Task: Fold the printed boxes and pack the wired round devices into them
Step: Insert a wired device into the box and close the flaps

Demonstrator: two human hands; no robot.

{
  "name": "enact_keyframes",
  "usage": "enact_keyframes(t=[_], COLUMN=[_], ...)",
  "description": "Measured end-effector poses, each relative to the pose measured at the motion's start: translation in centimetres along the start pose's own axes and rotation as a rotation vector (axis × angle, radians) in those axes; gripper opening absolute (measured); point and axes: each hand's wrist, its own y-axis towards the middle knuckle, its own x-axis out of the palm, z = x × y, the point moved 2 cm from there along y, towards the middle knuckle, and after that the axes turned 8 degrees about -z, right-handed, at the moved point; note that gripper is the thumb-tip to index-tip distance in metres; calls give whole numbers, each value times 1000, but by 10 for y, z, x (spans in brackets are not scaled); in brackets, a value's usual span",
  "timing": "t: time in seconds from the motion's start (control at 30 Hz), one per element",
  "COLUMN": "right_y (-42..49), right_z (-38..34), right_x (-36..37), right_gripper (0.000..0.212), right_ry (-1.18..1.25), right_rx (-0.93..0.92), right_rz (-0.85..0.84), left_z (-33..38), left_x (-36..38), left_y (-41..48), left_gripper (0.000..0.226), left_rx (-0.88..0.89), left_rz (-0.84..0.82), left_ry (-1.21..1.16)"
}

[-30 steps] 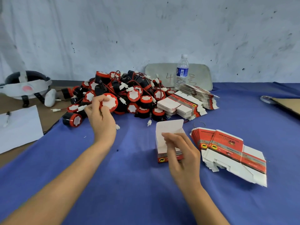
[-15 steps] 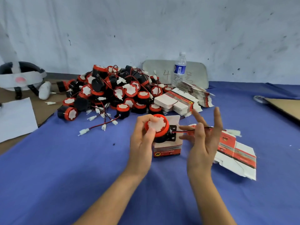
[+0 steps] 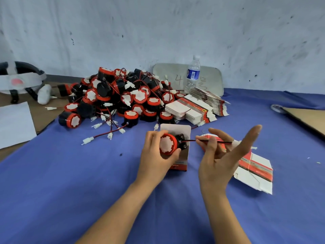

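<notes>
Two hands (image 3: 154, 160) (image 3: 219, 161) on one wired device (image 3: 167, 144), well inside cloth (image 3: 70, 182) edges.

One head-worn camera looks forward and down, close over the blue table (image 3: 52, 191).

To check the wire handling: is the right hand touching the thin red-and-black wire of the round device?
Touching. The head view shows the right hand pinching the thin red-and-black wire between thumb and finger.

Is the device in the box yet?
No, the left hand grips the device in front of the open box, while the right hand pinches its wire.
</notes>
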Motion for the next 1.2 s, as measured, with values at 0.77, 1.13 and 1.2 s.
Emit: enact_keyframes(t=[0.77,1.13,1.2], right_y=[-8,-9,-9], right_z=[8,17,17], right_x=[7,10,12], right_gripper=[21,16,19], right_ry=[-270,-452,-501], right_rx=[-104,-38,-22], right_rz=[-243,-353,-391], left_z=[-1,9,12], left_x=[1,5,7], left_y=[-4,-9,-12], left_gripper=[10,14,20], left_rx=[34,51,62], left_rz=[-53,-132,-131], left_ry=[187,193,198])
